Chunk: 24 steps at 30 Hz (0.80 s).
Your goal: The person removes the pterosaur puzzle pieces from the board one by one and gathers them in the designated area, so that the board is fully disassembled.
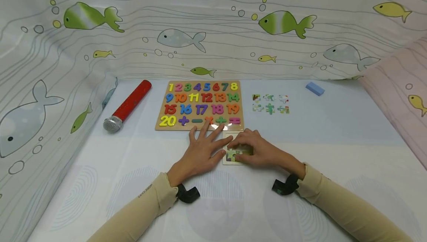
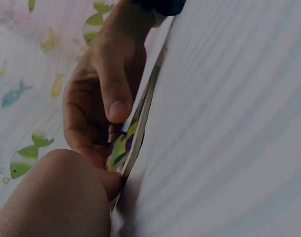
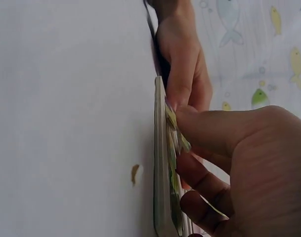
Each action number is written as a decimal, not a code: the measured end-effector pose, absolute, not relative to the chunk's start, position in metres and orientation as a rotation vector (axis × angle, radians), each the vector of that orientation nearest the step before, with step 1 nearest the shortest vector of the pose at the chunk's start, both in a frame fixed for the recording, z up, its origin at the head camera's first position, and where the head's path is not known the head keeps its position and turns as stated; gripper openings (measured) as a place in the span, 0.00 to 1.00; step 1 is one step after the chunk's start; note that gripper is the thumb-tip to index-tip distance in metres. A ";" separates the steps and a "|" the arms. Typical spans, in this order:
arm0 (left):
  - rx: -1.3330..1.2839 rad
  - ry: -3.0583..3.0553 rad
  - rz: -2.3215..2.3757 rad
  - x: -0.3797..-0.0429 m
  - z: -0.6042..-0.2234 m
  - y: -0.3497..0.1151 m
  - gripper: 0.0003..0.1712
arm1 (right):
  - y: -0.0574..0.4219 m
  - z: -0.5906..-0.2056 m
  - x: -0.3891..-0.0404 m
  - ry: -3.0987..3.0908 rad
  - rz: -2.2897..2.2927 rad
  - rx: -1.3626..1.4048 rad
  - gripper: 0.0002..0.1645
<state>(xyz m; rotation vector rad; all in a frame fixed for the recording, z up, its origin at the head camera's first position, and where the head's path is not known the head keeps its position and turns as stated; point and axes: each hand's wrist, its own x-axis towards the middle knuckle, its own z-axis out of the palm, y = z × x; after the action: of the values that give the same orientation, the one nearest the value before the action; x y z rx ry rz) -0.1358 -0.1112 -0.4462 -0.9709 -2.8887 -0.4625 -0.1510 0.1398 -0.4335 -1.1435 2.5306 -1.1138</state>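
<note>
A small wooden jigsaw tray (image 1: 230,163) lies flat on the table, with colourful pieces (image 1: 230,156) in its lower left part. My right hand (image 1: 261,149) is over the tray, its thumb and fingers curled in. In the right wrist view a tilted puzzle piece (image 3: 183,142) shows between thumb and fingertips, close over the tray. My left hand (image 1: 201,151) spreads its fingers palm down at the tray's left edge, thumb and index fingertip right at the rim. Its other long fingertips overlap the bottom row of a wooden number board (image 1: 160,126). My right hand hides the tray's right part.
Several loose puzzle pieces (image 1: 270,108) lie in two rows right of the number board. Further right is a blue block (image 1: 315,88). A red microphone (image 1: 131,99) with a silver head lies on the left. A fish-patterned curtain (image 1: 227,45) closes off the back and sides.
</note>
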 end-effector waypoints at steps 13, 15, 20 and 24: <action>-0.975 -2.877 -0.457 -0.136 -0.446 -0.111 0.27 | 0.138 -0.432 -0.149 2.539 -1.104 -1.172 0.26; -0.978 -2.876 -0.461 -0.136 -0.446 -0.111 0.27 | 0.138 -0.433 -0.149 2.539 -1.103 -1.164 0.26; -0.977 -2.879 -0.460 -0.136 -0.447 -0.111 0.27 | 0.137 -0.434 -0.149 2.527 -1.097 -1.164 0.27; -0.975 -2.879 -0.447 -0.136 -0.448 -0.111 0.27 | 0.137 -0.435 -0.149 2.537 -1.089 -1.184 0.28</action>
<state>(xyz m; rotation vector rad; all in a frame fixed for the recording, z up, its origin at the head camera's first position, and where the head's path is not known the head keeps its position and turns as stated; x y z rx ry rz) -0.1360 -0.1110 -0.4483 -0.9752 -2.8789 -0.4473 -0.1489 0.1367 -0.4346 -1.1836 2.5369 -1.0887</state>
